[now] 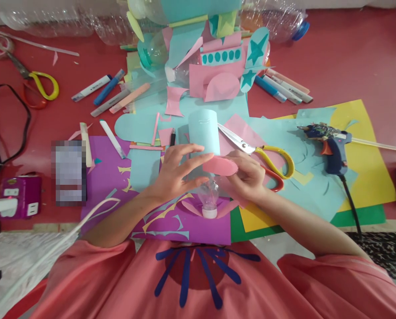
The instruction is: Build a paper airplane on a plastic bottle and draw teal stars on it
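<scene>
A pink paper piece with a rounded end (pixel 220 165) is pinched between the thumb and fingers of my right hand (pixel 246 175). My left hand (pixel 179 170) has its fingers spread, and one fingertip is at the left end of that piece; whether it presses on it I cannot tell. Under both hands lies a clear plastic bottle (pixel 208 195) wrapped in light blue paper (pixel 204 130), its white cap (pixel 209 212) towards me. Curved pink paper strips stick out on both sides near the cap. Scissors with yellow and red handles (pixel 247 146) lie beyond my right hand.
A glue gun (pixel 337 148) rests on paper at right, its cord trailing off the front edge. Paper-covered bottle craft (pixel 214 79) stands at the back. Markers (pixel 101 91), another pair of scissors (pixel 34 79), a phone (pixel 68 173) and a purple power adapter (pixel 23 195) are at left.
</scene>
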Motion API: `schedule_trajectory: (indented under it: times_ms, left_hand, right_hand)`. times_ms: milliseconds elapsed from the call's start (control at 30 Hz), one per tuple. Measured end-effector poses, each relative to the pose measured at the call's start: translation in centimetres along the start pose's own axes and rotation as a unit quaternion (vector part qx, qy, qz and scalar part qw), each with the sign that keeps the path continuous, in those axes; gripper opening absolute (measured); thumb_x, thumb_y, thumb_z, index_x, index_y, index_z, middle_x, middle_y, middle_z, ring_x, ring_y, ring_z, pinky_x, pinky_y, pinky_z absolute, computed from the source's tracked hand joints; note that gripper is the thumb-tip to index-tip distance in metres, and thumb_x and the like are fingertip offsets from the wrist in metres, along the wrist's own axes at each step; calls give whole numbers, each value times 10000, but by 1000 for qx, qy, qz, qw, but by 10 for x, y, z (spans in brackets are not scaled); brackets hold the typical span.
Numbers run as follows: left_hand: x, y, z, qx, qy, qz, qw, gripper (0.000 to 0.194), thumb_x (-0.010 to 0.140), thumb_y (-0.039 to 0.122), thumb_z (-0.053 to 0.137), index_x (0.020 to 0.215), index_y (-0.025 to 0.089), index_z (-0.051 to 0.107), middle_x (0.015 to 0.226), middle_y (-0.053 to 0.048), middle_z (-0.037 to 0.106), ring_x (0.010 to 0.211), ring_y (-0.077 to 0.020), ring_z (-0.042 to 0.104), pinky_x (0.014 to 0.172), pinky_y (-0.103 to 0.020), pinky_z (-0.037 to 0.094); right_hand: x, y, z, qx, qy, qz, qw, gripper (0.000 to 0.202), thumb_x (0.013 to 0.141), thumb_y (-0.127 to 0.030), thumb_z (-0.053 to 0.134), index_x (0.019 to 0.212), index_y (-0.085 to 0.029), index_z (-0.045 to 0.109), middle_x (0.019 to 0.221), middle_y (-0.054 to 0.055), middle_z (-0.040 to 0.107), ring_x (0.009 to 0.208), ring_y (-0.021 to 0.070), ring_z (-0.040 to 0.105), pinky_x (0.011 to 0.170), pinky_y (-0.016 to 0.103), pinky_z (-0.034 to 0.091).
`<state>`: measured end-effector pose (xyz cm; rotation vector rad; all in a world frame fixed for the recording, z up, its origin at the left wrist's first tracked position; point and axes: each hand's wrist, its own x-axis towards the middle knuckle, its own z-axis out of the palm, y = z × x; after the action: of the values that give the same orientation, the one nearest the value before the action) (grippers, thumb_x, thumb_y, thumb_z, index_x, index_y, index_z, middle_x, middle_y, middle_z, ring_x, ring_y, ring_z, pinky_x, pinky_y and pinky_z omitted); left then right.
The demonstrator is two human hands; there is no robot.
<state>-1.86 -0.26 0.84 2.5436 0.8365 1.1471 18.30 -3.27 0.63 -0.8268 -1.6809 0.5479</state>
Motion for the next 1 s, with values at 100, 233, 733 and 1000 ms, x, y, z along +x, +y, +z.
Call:
schedule_trajectory:
  times_ms: [100,233,733,1000]
  left_hand:
    - [1,1,-1,8,-2,2,1000,332,977,469,500,1263,306,544,1135,-59,653,1033,-199,634,894,-356,479]
    - [3,2,-3,0,10,5,1000,270,973,424,533,1181,253,559,1083,-62,681,1001,-187,645,870,-334,478]
    - [8,5,-6,-47,-3,13,999,131,896,249,613,970,248,505,1011,-34,694,946,-180,648,860,-351,479]
    - [11,-5,-12,-59,26,-18,998,219,822,107,533,971,260,583,1026,-14,658,884,-165,637,787,-339,521]
  right_hand:
    - [-1,-1,-1,21,-24,1,999,299,862,-88,555,1097,-227,675,804,23,706,667,126,654,544,246,542]
    - [-1,0,-1,28,-33,-9,999,270,856,-63,545,1034,-205,691,762,24,681,656,120,641,549,241,542]
    - [0,-2,-4,55,-48,26,997,208,915,-172,516,1003,-197,703,760,34,710,653,126,644,565,261,530]
    - [7,-3,-4,85,9,85,993,210,893,-138,580,979,-248,738,756,-7,710,641,96,629,585,238,514]
